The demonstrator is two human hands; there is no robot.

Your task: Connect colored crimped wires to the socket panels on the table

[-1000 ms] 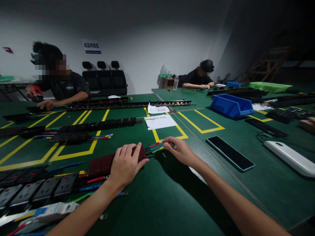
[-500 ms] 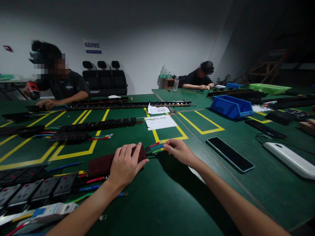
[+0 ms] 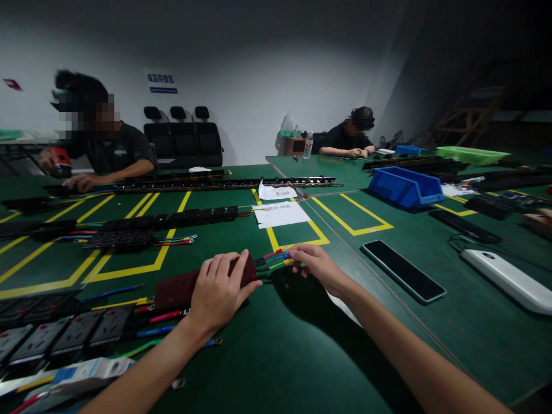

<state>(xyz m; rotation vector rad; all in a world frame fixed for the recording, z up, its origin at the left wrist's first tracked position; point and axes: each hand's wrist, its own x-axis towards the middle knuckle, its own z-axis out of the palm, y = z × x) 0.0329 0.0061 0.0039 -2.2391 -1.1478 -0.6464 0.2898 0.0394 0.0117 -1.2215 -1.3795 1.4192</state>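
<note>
A dark red socket strip [image 3: 175,290] lies on the green table, and my left hand [image 3: 219,287] is wrapped over its right part, thumb along the near side. Red, blue and yellow-green wires [image 3: 276,260] come out of the strip's right end. My right hand [image 3: 317,264] pinches the wires near their lugs between thumb and fingers. Just left of the strip, loose wire ends with ring lugs [image 3: 150,300] lie close to it. Black socket modules [image 3: 81,333] sit in a row at the near left.
A phone [image 3: 403,270] and a white power bank [image 3: 509,282] lie to the right. Behind them stands a blue bin [image 3: 405,187]. White paper labels [image 3: 282,214] and long black strips [image 3: 194,215] lie further back. Two co-workers sit across the table, one with a red power tool [image 3: 60,162].
My right hand's fingers have shifted slightly on the wires, which now sit a little differently. My left hand stays on the socket strip. A co-worker's power tool has moved slightly right.
</note>
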